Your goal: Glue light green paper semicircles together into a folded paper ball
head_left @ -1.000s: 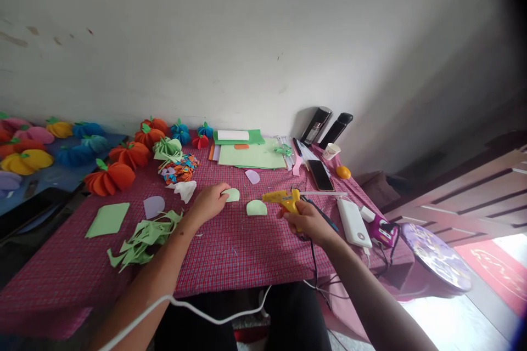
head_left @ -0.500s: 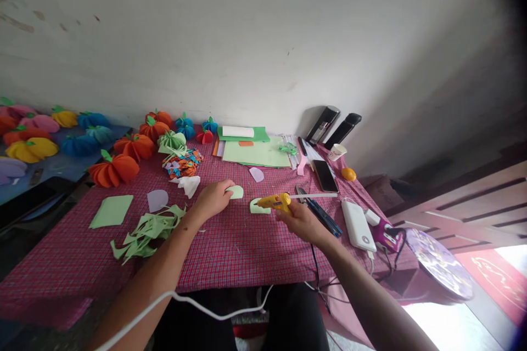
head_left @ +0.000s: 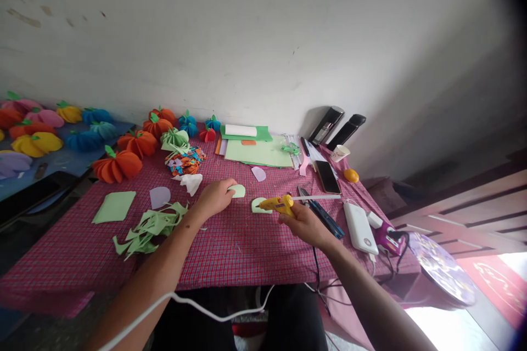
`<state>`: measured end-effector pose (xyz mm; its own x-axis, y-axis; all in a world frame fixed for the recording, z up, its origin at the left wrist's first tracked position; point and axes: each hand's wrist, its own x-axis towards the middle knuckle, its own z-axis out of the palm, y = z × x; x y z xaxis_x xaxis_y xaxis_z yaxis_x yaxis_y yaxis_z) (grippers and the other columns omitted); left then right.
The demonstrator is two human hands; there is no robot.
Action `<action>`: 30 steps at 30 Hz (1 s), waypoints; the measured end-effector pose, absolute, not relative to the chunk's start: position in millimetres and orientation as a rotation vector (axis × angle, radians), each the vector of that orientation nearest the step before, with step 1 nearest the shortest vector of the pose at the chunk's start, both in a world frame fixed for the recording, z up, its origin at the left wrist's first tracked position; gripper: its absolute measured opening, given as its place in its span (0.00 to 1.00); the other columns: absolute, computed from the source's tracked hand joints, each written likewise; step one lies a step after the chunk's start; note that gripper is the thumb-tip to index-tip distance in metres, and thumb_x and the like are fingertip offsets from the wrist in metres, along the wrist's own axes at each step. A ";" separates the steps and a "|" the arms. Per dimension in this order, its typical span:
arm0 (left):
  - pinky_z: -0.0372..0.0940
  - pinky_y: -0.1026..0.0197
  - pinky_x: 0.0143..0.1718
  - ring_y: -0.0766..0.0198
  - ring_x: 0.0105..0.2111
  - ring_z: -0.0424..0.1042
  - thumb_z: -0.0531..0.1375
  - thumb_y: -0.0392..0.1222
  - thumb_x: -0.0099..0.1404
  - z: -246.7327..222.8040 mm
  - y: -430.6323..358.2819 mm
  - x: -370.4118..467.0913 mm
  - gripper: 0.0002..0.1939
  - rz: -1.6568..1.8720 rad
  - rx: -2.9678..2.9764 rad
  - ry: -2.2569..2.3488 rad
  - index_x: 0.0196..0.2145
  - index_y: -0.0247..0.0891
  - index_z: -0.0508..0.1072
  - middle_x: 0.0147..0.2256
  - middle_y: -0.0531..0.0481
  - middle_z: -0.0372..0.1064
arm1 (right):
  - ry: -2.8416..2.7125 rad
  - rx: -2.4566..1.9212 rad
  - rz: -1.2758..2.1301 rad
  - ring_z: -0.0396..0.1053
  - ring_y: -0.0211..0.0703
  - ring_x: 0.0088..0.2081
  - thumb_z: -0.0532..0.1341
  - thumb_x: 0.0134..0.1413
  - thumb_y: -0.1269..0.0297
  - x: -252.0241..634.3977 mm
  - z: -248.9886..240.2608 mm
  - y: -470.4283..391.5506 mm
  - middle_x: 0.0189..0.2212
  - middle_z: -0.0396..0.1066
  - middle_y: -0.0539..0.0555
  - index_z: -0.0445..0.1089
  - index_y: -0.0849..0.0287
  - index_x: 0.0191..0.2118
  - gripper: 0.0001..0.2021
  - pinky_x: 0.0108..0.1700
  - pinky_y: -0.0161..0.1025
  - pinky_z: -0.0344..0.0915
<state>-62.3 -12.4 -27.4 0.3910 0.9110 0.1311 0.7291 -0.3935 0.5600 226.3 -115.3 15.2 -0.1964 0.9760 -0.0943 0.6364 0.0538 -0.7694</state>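
My right hand is closed around a yellow glue gun with a long clear glue stick jutting from its back. The nozzle points left, over a pale green rounded paper piece lying on the checked cloth. Whether the tip touches the paper I cannot tell. To the left, my left hand pinches another pale green half-round paper piece by its left side. A lilac paper piece rests behind, between the two hands.
Pale green paper scraps and a square paper stack lie left. Paper pumpkins stand behind them. Scissors, a phone, a white power bank and an orange fruit are right. A white cable crosses my lap.
The whole view has shifted slightly. Both hands keep their grips, and the glue gun stays over the green paper with little visible movement.
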 end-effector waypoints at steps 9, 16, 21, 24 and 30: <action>0.64 0.61 0.42 0.58 0.42 0.77 0.54 0.39 0.68 -28.5 -11.8 -62.4 0.13 0.609 2.233 1.407 0.45 0.44 0.76 0.43 0.50 0.80 | -1.896 -1.611 0.994 0.56 0.35 0.25 0.59 0.60 0.57 221.9 15.9 -114.9 0.24 0.62 0.47 0.72 0.60 0.39 0.11 0.25 0.33 0.54; 0.64 0.61 0.43 0.58 0.43 0.77 0.54 0.39 0.68 -26.3 -12.5 -62.2 0.13 0.590 2.242 1.414 0.45 0.44 0.76 0.43 0.50 0.80 | -1.824 -1.594 1.052 0.56 0.34 0.24 0.59 0.61 0.57 221.6 18.2 -115.5 0.24 0.63 0.46 0.72 0.60 0.41 0.12 0.26 0.33 0.55; 0.64 0.61 0.43 0.58 0.42 0.77 0.54 0.38 0.68 -24.2 -13.3 -62.1 0.13 0.593 2.241 1.406 0.45 0.44 0.76 0.44 0.50 0.80 | -1.811 -1.596 1.057 0.57 0.34 0.23 0.60 0.61 0.57 221.9 19.7 -117.0 0.22 0.61 0.45 0.72 0.60 0.42 0.12 0.25 0.32 0.55; 0.64 0.61 0.43 0.58 0.42 0.77 0.54 0.38 0.68 -23.6 -13.6 -61.9 0.13 0.578 2.239 1.418 0.45 0.44 0.76 0.44 0.50 0.80 | -1.819 -1.600 1.070 0.57 0.34 0.23 0.60 0.61 0.57 221.5 19.7 -117.0 0.21 0.60 0.45 0.72 0.60 0.41 0.11 0.24 0.32 0.55; 0.65 0.61 0.44 0.58 0.43 0.77 0.55 0.38 0.68 -25.3 -12.5 -62.1 0.13 0.576 2.248 1.423 0.46 0.44 0.76 0.44 0.49 0.80 | -1.801 -1.622 1.057 0.57 0.34 0.22 0.59 0.61 0.55 221.5 17.7 -116.5 0.20 0.60 0.45 0.72 0.60 0.42 0.13 0.24 0.32 0.54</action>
<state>-62.1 -12.5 -25.3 0.3915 0.9121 0.1214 0.7398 -0.3905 0.5479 221.5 -116.5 17.7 -0.1716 0.9758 -0.1359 0.5944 -0.0074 -0.8042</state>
